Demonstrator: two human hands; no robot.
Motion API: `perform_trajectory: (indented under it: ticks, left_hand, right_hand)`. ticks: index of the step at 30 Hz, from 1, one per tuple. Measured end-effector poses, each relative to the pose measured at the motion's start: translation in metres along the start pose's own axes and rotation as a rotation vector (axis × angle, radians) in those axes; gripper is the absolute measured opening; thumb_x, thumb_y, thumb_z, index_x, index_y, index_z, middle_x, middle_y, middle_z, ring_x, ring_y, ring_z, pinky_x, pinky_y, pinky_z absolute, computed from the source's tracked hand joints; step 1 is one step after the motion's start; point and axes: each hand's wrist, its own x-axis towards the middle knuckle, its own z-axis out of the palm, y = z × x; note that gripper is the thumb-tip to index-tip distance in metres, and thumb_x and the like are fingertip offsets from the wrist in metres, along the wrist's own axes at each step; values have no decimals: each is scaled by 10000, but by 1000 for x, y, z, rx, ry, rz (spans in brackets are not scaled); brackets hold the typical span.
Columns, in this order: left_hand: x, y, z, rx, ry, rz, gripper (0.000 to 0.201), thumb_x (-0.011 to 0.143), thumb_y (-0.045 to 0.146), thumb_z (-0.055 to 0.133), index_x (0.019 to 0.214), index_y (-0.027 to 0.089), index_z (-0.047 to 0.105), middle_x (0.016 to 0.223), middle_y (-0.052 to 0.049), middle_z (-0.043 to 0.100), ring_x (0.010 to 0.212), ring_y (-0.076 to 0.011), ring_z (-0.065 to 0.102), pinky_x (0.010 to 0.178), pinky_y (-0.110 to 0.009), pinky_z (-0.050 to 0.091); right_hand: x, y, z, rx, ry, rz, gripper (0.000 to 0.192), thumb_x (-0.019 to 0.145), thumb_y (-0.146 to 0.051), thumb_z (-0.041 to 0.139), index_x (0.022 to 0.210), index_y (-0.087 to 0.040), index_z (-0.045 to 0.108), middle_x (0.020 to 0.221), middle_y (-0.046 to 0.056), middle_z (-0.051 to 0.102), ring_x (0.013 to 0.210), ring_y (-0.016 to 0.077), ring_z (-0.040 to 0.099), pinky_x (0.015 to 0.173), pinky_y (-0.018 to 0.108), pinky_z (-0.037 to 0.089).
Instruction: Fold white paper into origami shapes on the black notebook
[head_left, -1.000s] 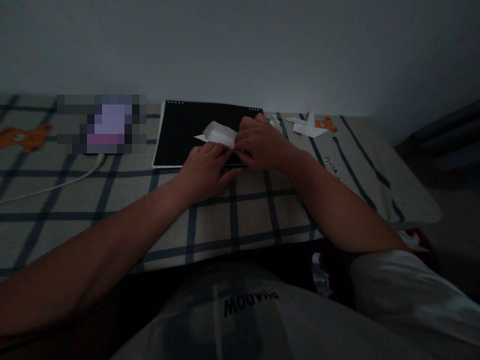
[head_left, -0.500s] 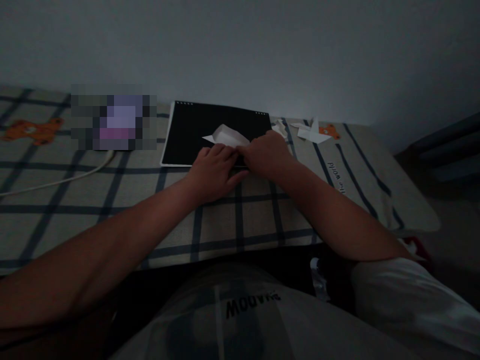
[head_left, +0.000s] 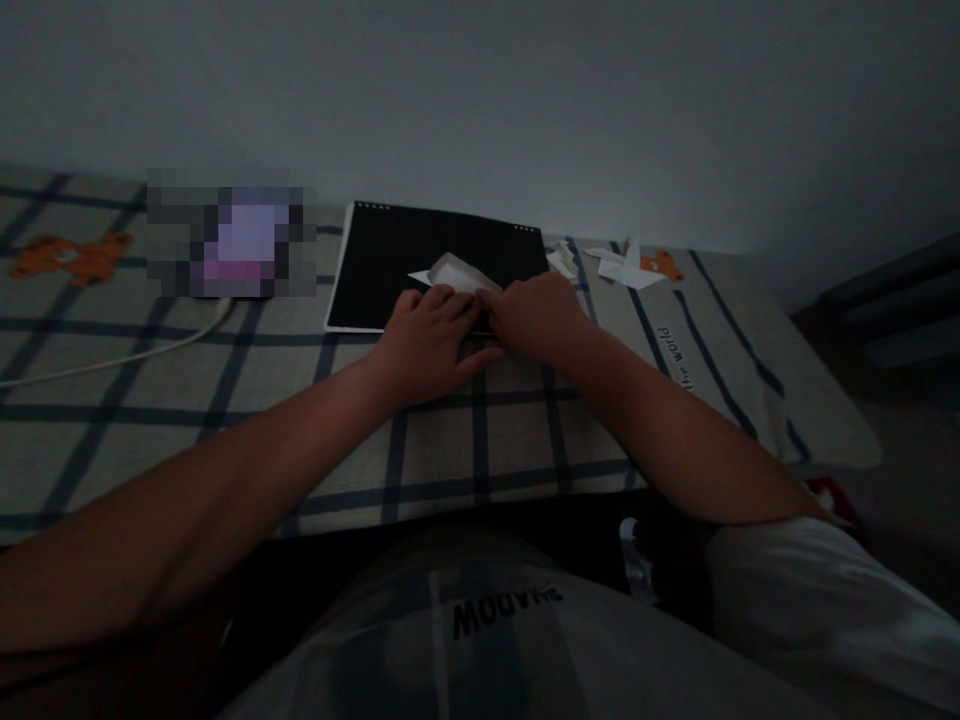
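A partly folded piece of white paper lies on a black notebook, its pointed tip sticking out to the left. My left hand rests flat over the paper's near edge, fingers spread and thumb stretched to the right. Against the paper's right end, my right hand is closed with curled fingers, its fingertips pressing the paper close to the left fingertips. Both hands hide the near part of the paper.
Right of the notebook lie crumpled paper and a white folded paper crane. A blurred-out phone-like device with a white cable is at left. The checked tablecloth meets a wall behind.
The paper's raised flap sits slightly lower, and the right hand has tipped down a little over it. The left hand stays almost in place. The whole view has shifted slightly.
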Motion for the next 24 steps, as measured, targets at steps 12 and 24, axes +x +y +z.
perform_trajectory:
  ticks: [12, 24]
  left_hand:
    - [-2, 6, 1, 38, 31, 11, 815, 1122, 710, 501, 1676, 132, 654, 1650, -252, 697, 1511, -482, 595, 1185, -666, 450]
    - [-2, 1, 4, 0, 44, 15, 812, 1117, 707, 506, 1660, 125, 666, 1640, -246, 709, 1503, -486, 615, 1177, -697, 456]
  right_hand:
    - [0, -1, 7, 34, 42, 53, 493, 1181, -265, 424, 1317, -173, 889, 1158, 237, 888, 1130, 375, 853, 902, 448, 549]
    - [1, 14, 5, 135, 201, 89, 543, 1178, -464, 444, 1341, -193, 886, 1173, 192, 889, 1105, 392, 806, 943, 489, 555]
